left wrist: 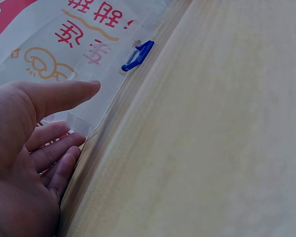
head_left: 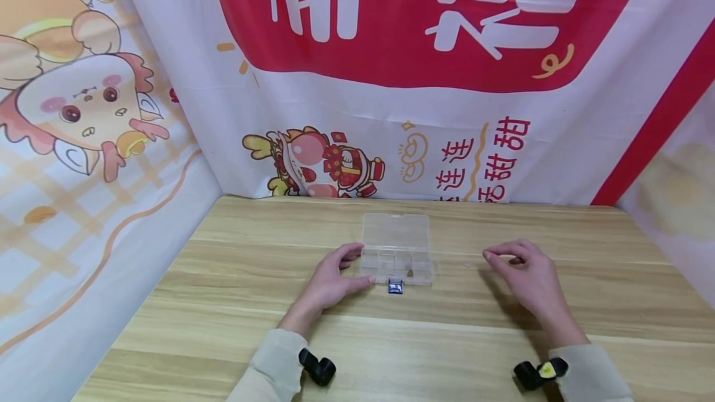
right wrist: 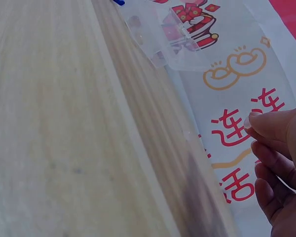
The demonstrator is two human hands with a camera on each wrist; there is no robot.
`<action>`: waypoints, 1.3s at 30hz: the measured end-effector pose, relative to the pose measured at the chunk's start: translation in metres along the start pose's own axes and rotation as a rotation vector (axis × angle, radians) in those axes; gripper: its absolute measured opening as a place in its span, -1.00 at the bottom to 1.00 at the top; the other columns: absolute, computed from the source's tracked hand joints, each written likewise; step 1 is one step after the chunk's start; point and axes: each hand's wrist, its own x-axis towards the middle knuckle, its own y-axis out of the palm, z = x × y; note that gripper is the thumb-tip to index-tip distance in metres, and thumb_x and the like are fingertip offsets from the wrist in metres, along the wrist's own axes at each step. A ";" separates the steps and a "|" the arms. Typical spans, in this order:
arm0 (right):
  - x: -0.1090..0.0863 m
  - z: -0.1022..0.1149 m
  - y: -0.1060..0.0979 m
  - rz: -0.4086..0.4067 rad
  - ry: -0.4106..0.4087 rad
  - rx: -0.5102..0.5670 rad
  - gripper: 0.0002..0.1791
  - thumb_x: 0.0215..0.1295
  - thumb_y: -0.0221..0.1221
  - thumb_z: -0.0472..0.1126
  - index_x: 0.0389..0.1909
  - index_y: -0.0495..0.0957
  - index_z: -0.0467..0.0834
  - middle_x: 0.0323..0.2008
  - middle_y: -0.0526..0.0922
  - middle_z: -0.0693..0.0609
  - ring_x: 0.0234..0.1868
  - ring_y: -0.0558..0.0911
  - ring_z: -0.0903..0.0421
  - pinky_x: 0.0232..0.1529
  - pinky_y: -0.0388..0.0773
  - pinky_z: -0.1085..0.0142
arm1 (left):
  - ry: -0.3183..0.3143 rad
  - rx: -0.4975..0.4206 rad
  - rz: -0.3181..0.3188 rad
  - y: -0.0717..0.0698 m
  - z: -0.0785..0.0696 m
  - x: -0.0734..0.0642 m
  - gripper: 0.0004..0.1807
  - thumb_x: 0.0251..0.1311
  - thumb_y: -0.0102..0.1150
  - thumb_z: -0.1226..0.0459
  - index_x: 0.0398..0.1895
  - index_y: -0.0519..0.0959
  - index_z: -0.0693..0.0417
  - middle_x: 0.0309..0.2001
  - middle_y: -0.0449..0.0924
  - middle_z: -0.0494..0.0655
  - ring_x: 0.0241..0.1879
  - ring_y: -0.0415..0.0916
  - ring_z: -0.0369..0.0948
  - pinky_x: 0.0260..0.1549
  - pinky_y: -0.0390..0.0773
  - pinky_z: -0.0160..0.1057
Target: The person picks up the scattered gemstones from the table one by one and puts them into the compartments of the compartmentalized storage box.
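Note:
A clear plastic compartment box (head_left: 368, 263) lies on the table with its lid (head_left: 395, 230) folded back. A blue latch (head_left: 395, 286) sits at its front edge, and a small brown piece (head_left: 410, 273) is in a right-hand compartment. My left hand (head_left: 328, 281) holds the box by its left end, thumb at the front and fingers behind. To the right, my right hand (head_left: 527, 272) hovers above the table with thumb and index fingertips together. A pale spot shows at those fingertips in the right wrist view; whether it is a nail or a tiny thing, I cannot tell.
On the wooden table (head_left: 234, 303), a tiny pale speck (head_left: 468, 265) lies between the box and my right hand. Printed cloth (head_left: 335, 92) hangs behind the table's back edge and along both sides. Each wrist bears a small black camera (head_left: 318, 368).

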 end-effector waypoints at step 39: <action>0.001 0.050 0.036 0.066 -0.050 0.104 -0.81 0.45 0.41 -0.06 -0.09 0.84 -0.08 0.00 0.77 -0.05 0.12 0.67 -0.04 0.20 0.65 0.03 | -0.010 -0.006 0.001 -0.001 0.000 0.002 -0.20 0.13 0.64 0.18 0.47 0.53 -0.08 0.42 0.59 -0.01 0.42 0.45 0.07 0.54 0.37 0.19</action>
